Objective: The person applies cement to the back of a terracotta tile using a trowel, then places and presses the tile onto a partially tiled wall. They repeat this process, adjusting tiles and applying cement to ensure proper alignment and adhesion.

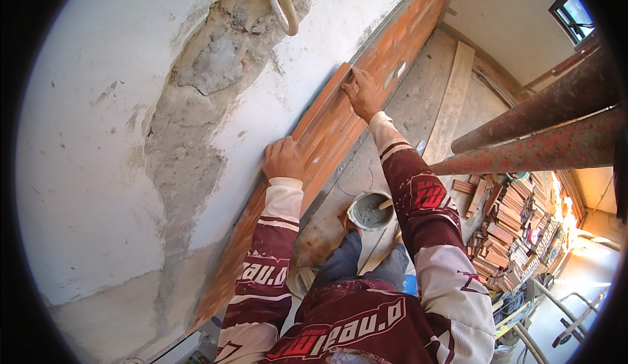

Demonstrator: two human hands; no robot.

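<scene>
Brick strip (321,102), hands (284,160) along edge

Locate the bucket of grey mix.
In the head view, just right of and below centre: the bucket stands on the floor ahead of the person's legs, just left of the right sleeve.

And over on the right, two rusty red pipes (543,107) slant across the scene! Far right, a small dark-framed window (575,16) glows, a long plank (449,102) stretches along the floor (424,79), and left, a pale loop (291,26) hangs.
</scene>
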